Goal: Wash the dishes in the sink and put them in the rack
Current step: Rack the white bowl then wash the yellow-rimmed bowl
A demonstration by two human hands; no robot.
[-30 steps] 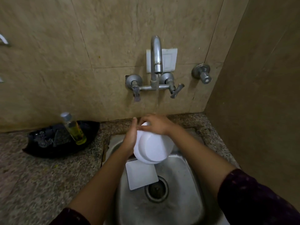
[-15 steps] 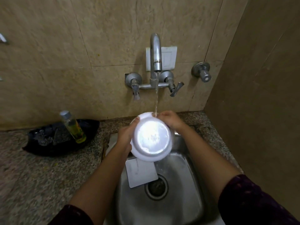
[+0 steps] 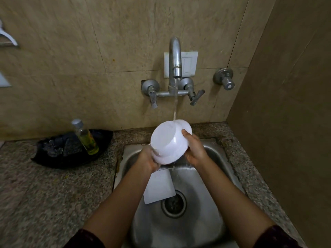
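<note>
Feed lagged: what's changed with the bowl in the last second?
The white bowl was flipped: its inside faced the camera half a second ago, now its base does, under the tap water. Left hand and right hand still hold it. The flat white square piece in the sink stayed put.

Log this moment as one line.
step: rinse | left hand: holds white bowl | right hand: grips its rim | tap: running onto bowl | sink: white square plate by drain

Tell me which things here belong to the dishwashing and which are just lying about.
In the job: white bowl, left hand, right hand, tap, sink, white square plate.
Lying about: black tray, bottle, wall switch, spare valve.
</note>
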